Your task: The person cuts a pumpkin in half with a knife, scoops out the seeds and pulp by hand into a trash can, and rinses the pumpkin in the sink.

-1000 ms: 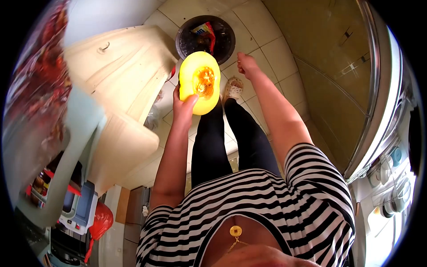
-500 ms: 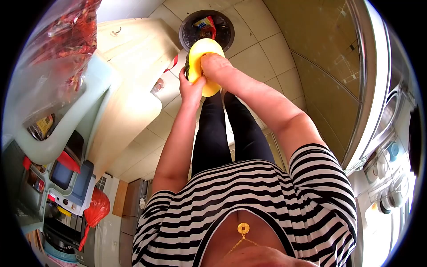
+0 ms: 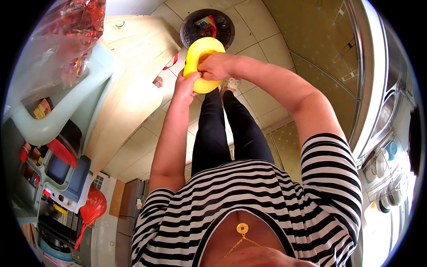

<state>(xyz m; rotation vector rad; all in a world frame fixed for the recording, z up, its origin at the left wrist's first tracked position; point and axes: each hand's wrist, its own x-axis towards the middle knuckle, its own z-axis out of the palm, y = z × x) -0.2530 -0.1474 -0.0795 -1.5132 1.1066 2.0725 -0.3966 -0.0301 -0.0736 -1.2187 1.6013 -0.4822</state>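
A halved pumpkin (image 3: 206, 86) with bright yellow flesh is held out in front, its cut side facing up. My left hand (image 3: 185, 87) grips its left edge, with the thumb on the cut face. Over the orange hollow, my right hand (image 3: 215, 66) is closed, its fingers reaching into the pulp; what they pinch is too small to make out. Beyond the pumpkin, a dark round bin (image 3: 189, 30) on the floor holds a red and yellow wrapper (image 3: 207, 26).
Left stand a pale wooden panel (image 3: 138, 58) and a light plastic shelf (image 3: 38, 131) with a bag of red items (image 3: 71, 26). A red bag (image 3: 93, 207) hangs lower left. Glossy cabinet doors (image 3: 320, 40) rise right; dishes (image 3: 393, 191) sit in a rack.
My right hand came from the right, away from the pumpkin, into its hollow, and its elbow now sits farther out. The pumpkin has shifted slightly up in view.
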